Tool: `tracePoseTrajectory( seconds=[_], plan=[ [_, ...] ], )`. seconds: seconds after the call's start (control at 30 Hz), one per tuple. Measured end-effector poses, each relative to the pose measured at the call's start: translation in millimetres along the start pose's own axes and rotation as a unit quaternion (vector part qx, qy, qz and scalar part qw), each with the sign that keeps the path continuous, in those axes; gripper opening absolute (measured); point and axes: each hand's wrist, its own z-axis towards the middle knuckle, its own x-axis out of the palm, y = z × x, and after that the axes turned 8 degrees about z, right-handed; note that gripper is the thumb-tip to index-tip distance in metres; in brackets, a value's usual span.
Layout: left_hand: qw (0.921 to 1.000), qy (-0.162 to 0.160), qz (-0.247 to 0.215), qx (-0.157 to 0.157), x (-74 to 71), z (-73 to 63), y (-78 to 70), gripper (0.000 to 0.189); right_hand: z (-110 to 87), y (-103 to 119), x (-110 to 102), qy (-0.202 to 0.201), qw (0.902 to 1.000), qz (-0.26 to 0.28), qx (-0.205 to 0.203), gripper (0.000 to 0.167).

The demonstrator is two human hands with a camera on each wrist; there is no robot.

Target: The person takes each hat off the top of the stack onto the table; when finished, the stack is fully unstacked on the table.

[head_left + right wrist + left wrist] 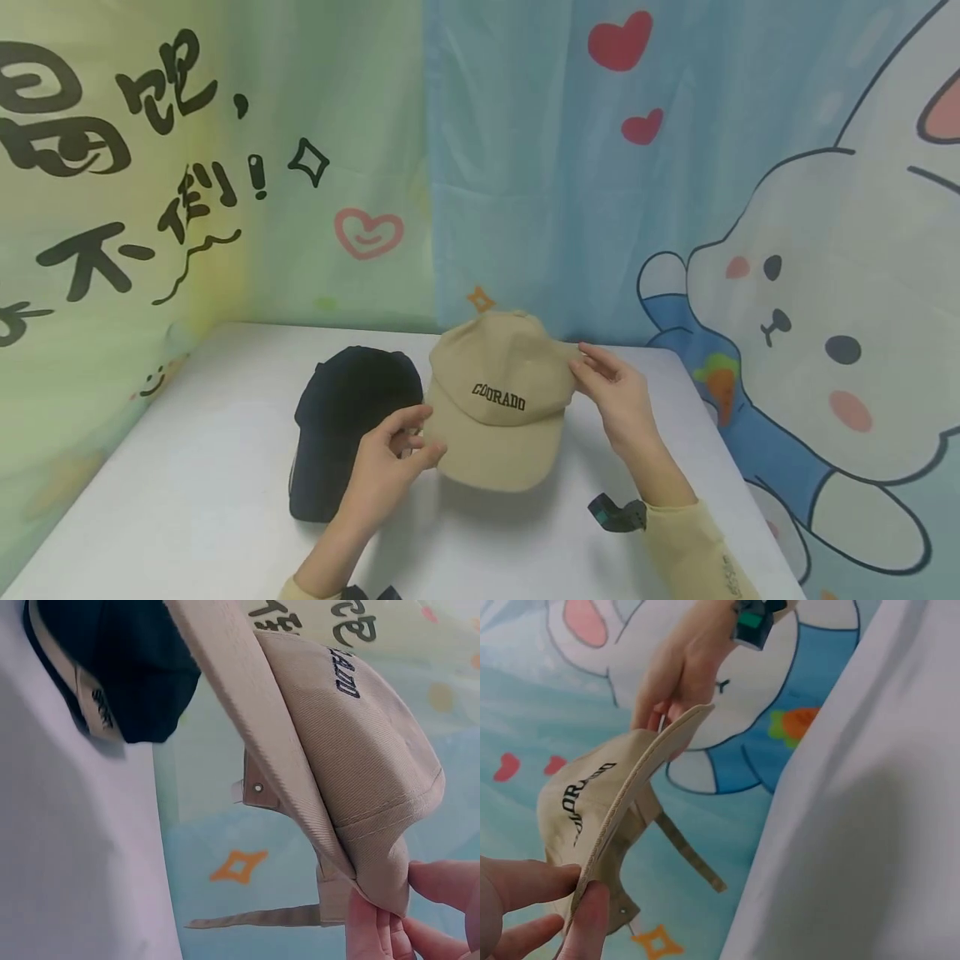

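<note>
A beige baseball cap (501, 367) with dark lettering on its front hangs above the white table, brim toward me. My left hand (390, 458) pinches the brim's left edge between thumb and fingers, as the left wrist view shows. At the cap's right side, my right hand (611, 396) pinches the crown's lower edge. The back strap (255, 916) dangles loose in the right wrist view, and a strap end with an eyelet (259, 787) shows apart from it. Left of the beige cap, a dark navy cap (345, 425) lies on the table.
The white table (202, 467) reaches back to a printed cloth backdrop (525, 167) with hearts, lettering and a rabbit. The navy cap stands close beside my left forearm. A dark wrist camera (618, 512) sits by my right sleeve.
</note>
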Motion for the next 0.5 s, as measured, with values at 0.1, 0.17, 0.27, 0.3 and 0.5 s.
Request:
tracePoseTrajectory(
  seconds=[0.1,0.17,0.27,0.3,0.5],
  plan=[
    [0.9998,0.016,-0.014,-0.002,9.5,3.4,-0.2,0.049,-1.8,-0.3,-11.7,-0.006,0.9999,-0.008,-0.003,0.053],
    [0.9995,0.025,-0.018,-0.003,15.7,6.1,0.2,0.049,-2.9,-0.5,-18.7,-0.013,0.9999,-0.009,-0.004,0.054],
    [0.9989,0.037,-0.027,-0.003,24.2,9.6,0.5,0.048,-4.5,-1.7,-28.1,-0.023,0.9996,-0.018,-0.005,0.054],
    [0.9989,0.040,-0.025,-0.001,26.8,10.4,0.7,0.048,-5.2,-2.1,-30.8,-0.027,0.9994,-0.020,-0.004,0.054],
    [0.9990,0.041,-0.016,0.001,40.3,11.7,1.8,0.047,-11.7,-4.8,-43.7,-0.038,0.9989,-0.026,0.007,0.056]
  ],
)
